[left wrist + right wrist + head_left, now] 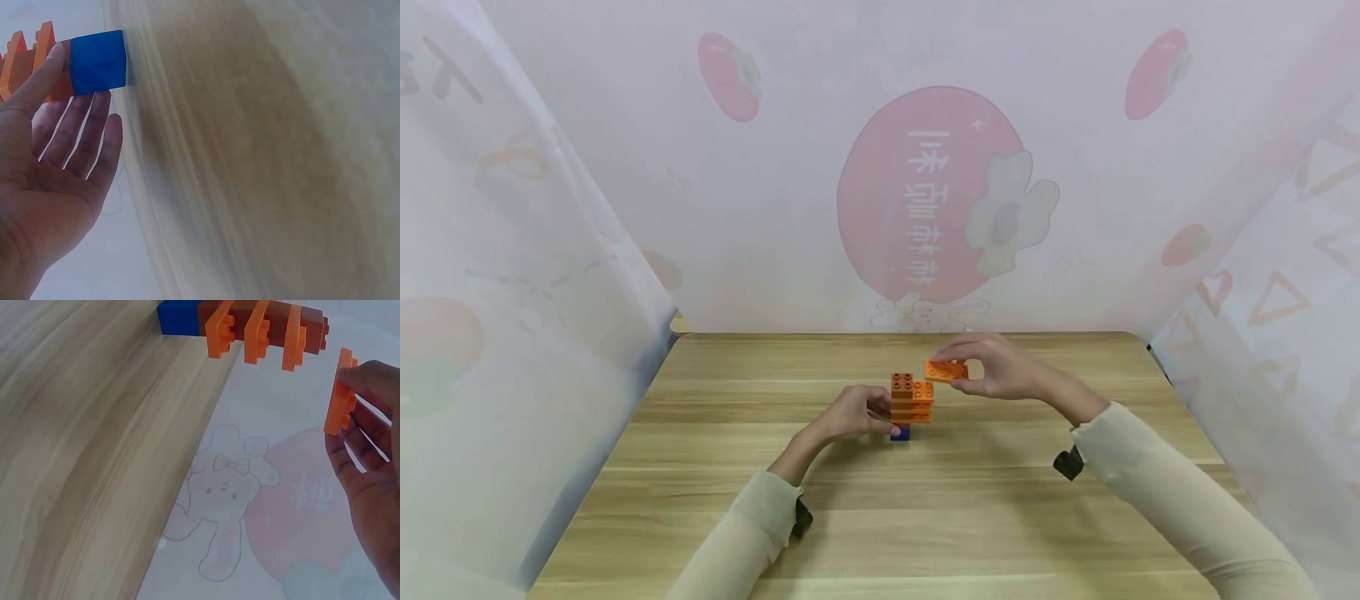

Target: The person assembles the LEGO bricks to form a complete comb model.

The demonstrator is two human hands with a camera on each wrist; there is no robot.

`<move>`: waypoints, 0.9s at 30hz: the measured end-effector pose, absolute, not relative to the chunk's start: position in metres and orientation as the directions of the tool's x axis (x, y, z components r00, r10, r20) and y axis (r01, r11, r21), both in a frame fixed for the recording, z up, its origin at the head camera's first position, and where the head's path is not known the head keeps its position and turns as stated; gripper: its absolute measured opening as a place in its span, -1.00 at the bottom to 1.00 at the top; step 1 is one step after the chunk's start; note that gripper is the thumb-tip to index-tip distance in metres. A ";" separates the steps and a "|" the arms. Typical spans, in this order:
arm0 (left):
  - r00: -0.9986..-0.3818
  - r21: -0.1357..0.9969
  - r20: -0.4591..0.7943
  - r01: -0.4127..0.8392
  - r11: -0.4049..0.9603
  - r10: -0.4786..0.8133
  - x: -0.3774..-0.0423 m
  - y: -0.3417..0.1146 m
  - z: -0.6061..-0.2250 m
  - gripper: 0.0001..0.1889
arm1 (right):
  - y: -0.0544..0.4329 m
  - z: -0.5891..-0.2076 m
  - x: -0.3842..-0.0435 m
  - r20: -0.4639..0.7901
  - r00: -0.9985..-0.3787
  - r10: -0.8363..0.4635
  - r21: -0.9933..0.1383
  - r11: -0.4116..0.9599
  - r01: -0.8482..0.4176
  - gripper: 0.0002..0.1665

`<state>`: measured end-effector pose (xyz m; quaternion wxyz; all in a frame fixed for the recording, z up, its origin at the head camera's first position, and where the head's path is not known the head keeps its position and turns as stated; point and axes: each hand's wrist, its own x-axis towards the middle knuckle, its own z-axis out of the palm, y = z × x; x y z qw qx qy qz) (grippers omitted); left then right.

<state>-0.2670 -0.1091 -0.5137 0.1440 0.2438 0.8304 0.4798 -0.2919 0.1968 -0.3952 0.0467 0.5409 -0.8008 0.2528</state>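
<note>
A tower of building bricks stands upright on the table, with a blue brick at its foot. Above the blue, brown bricks alternate with thin orange bricks that jut out to the right. A brown brick tops the tower, studs up. My left hand holds the tower low down, thumb in front and fingers behind. Right of the tower top and apart from it, my right hand pinches another thin orange brick between thumb and fingers.
The wood-grain table runs back to a pale printed curtain, which also hangs along both sides. A small dark camera sits at each sleeve cuff.
</note>
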 end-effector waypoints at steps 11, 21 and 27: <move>-0.841 0.863 0.000 0.273 0.425 0.541 -0.267 -0.109 -0.515 -0.72 | 0.174 -0.393 -0.290 0.350 -0.377 -0.857 -0.356 0.251 -0.900 -0.55; -0.841 0.861 0.003 0.277 0.427 0.541 -0.265 -0.108 -0.512 -0.71 | 0.160 -0.397 -0.290 0.359 -0.340 -0.869 -0.346 0.214 -0.913 -0.59; -0.837 0.862 0.015 0.288 0.417 0.547 -0.264 -0.106 -0.513 -0.70 | 0.157 -0.397 -0.289 0.331 -0.343 -0.879 -0.342 0.227 -0.912 -0.57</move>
